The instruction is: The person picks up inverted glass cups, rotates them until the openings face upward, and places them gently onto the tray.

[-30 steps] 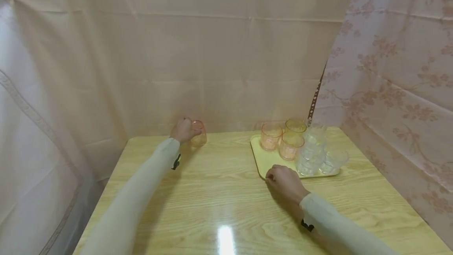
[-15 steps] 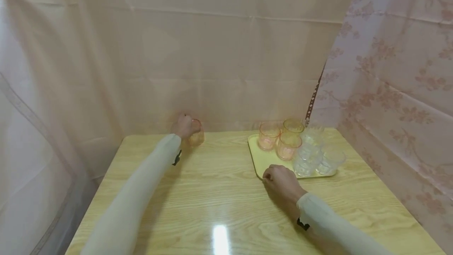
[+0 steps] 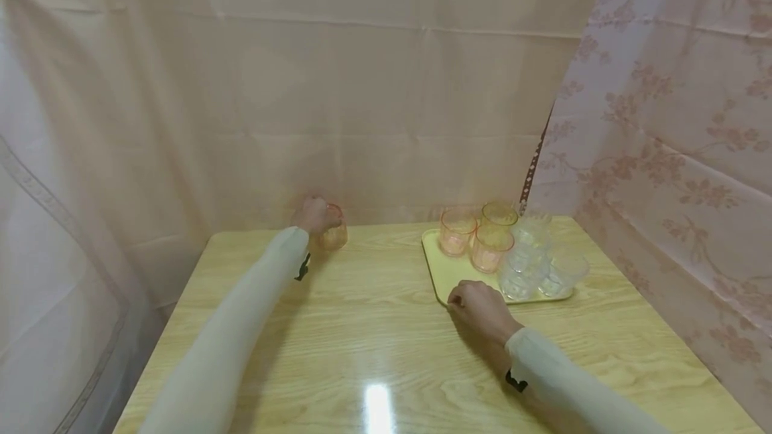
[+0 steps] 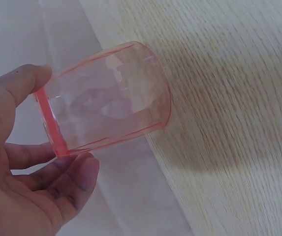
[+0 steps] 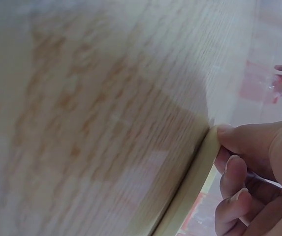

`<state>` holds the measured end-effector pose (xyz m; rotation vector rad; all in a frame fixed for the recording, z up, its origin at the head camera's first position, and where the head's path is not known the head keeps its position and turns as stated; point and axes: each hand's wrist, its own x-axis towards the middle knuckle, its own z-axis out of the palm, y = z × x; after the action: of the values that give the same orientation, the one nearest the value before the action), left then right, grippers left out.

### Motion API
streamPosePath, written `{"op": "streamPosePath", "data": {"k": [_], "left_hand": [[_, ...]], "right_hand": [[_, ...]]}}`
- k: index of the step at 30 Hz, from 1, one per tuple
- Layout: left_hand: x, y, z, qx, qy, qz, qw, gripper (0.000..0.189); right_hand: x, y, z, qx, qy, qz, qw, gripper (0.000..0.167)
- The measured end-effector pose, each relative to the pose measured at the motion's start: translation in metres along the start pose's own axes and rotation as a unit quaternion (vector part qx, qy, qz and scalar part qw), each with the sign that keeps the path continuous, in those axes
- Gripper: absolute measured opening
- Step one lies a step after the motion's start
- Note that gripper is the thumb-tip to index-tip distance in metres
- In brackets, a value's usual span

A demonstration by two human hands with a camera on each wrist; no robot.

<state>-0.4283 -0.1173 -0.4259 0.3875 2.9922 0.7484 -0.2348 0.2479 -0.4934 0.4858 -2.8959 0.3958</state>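
Note:
My left hand [image 3: 316, 214] is at the far left of the table, pinching the rim of a clear pink tumbler [image 3: 335, 236]. In the left wrist view, the thumb and fingers hold the tumbler [image 4: 111, 98] at its thick red rim, and its base is close to or on the wood. I cannot tell whether it touches. My right hand [image 3: 481, 309] is at the near left corner of a yellow tray [image 3: 443, 273]. The right wrist view has the thumb on the tray's edge [image 5: 200, 167] and the other fingers curled on its other side.
On the tray stand two pink tumblers [image 3: 458, 236], [image 3: 491, 253], a yellow tumbler [image 3: 500, 214] and several clear glasses [image 3: 525, 270], some apparently stacked. Pale curtains [image 3: 362, 99] hang behind the wooden table [image 3: 338, 327], and a flowered one [image 3: 681, 166] hangs on the right.
The head view has shifted slightly. My left hand still has the pink tumbler by its rim at nearly the same spot, and my right hand has stayed at the tray's corner.

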Motion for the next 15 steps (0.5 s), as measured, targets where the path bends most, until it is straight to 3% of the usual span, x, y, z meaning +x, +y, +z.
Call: {"op": "streamPosePath", "data": {"k": [8,15], "left_hand": [[-0.007,-0.007,-0.006,0.014,0.008,-0.017,0.9997,0.031],[-0.014,-0.012,-0.011,0.019,0.022,0.002,0.9996,0.025]], "right_hand": [[-0.002,-0.003,0.0,0.017,0.006,0.0,0.9998,0.004],[-0.002,-0.002,-0.001,0.024,0.013,-0.004,0.9996,0.006]]}}
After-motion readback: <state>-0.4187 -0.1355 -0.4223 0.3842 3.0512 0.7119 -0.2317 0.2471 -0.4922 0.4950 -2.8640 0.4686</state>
